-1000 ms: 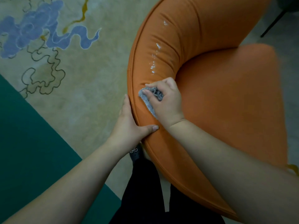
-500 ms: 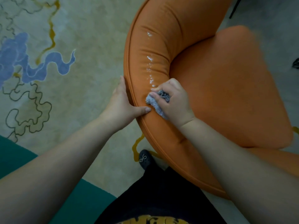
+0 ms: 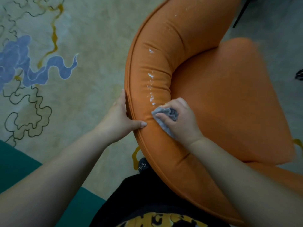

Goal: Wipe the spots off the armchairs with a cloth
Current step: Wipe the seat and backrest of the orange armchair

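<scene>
An orange armchair (image 3: pixel 229 99) with a curved padded backrest fills the right half of the view. A line of shiny wet spots (image 3: pixel 151 89) runs down the top of the backrest, from the far end to just above my right hand. My right hand (image 3: pixel 182 120) presses a crumpled grey cloth (image 3: pixel 162 119) onto the backrest right below the lowest spots. My left hand (image 3: pixel 122 119) grips the backrest's outer edge, thumb lying on the top, fingers hidden behind the chair.
A beige carpet (image 3: pixel 82 104) with blue cloud shapes and yellow lines lies left of the chair, with a green band (image 3: pixel 14 167) at the lower left. A dark chair leg (image 3: pixel 240 13) stands at the top right. My dark clothing and shoe (image 3: pixel 142 164) are below the chair.
My right hand with the cloth has slid a little along the backrest toward the spots. My left hand shifted along the outer edge with it. The view moved slightly.
</scene>
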`<state>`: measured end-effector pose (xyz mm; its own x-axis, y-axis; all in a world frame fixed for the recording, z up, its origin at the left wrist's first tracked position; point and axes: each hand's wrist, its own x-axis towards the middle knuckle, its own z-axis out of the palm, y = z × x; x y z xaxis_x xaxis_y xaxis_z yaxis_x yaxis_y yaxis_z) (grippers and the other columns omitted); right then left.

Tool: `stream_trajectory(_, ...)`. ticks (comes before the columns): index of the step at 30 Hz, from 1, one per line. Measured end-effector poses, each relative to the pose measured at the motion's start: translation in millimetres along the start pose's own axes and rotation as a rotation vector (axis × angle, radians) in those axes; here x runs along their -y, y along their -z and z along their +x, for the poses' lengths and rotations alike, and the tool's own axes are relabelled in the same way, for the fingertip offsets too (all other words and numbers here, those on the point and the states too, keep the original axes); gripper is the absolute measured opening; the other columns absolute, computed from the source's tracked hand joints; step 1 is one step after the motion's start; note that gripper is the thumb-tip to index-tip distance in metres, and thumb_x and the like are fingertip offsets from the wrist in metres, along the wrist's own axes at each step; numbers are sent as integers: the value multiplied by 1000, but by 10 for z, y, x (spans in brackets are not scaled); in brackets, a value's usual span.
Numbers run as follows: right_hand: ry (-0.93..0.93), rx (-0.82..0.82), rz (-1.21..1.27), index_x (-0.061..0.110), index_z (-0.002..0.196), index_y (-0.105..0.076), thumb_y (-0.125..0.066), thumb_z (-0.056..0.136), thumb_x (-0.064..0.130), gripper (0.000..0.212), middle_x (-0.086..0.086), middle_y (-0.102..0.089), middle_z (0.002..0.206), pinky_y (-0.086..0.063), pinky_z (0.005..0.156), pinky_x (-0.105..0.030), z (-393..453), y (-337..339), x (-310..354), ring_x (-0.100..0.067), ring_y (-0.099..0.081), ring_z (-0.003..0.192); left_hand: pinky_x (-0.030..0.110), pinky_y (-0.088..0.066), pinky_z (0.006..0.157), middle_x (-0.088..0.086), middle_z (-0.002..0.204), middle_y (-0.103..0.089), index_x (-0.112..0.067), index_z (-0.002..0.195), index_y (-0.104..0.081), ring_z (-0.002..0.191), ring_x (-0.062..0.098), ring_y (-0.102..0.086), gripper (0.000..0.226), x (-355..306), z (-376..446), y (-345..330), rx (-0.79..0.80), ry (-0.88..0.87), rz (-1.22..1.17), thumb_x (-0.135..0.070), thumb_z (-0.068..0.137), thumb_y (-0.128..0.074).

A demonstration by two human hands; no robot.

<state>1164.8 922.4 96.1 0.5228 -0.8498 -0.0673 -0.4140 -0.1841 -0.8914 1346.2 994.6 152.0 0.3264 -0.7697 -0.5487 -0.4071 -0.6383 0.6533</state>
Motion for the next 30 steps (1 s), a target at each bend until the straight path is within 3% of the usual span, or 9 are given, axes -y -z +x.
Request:
stream_trajectory(4, -186, -129, -7, 17, 88, -64, -70, 82, 20, 9, 1, -53, 91, -35, 72, 0, -19, 185, -192, 2, -50, 80, 47, -42, 105, -7, 153, -32, -32, 153, -2, 131, 23, -45, 128, 5, 14, 11, 15, 22, -80, -21, 61, -90)
stream_trajectory(7, -74, -218, 110, 21, 89, -65, -69, 81, 23, 9, -4, -57, 93, -36, 77, -1, 47, -5, 74, 8, -52, 86, 47, -43, 105, -6, 154, -30, -30, 154, -2, 133, 23, -44, 127, 1, 30, 18, 27, 38, -130, -15, 62, -89)
stream_trajectory(10, 17, -157, 154, 17, 90, -66, -72, 79, 21, 13, -5, -55, 94, -41, 80, -9, 148, -222, 304, -1, -54, 86, 47, -47, 100, -5, 155, -29, -30, 154, -2, 129, 25, -48, 124, -3, 42, 53, 40, 51, -158, -15, 65, -87)
stream_trajectory(16, -23, -320, 106, 8, 86, -65, -72, 82, 19, 14, -1, -51, 90, -43, 77, -12, 451, -366, 349, -6, -52, 81, 34, -57, 83, -13, 152, -31, -30, 154, -2, 114, 15, -58, 124, -52, 247, 231, 78, -13, -121, -15, 66, -87)
stream_trajectory(23, -78, -442, 62, 9, 83, -63, -69, 84, 23, 16, -3, -52, 88, -44, 72, -17, 891, -491, 450, -11, -54, 78, 46, -47, 100, -8, 157, -23, -32, 153, 2, 130, 23, -46, 130, -147, 661, 492, 129, -68, 6, -24, 62, -90)
stream_trajectory(26, -69, -437, 31, 7, 82, -61, -67, 85, 23, 17, -5, -51, 87, -44, 72, -21, 1038, -497, 449, -16, -55, 78, 44, -47, 101, -7, 157, -24, -31, 154, 2, 130, 22, -46, 129, -220, 825, 581, 145, -109, 69, -27, 63, -89)
stream_trajectory(30, -93, -438, -7, 5, 81, -58, -65, 87, 20, 17, -6, -50, 85, -40, 68, -18, 996, -470, 379, -16, -52, 75, 42, -48, 99, -7, 154, -29, -28, 153, -2, 127, 20, -48, 123, -334, 1026, 699, 153, -162, 125, -27, 65, -88)
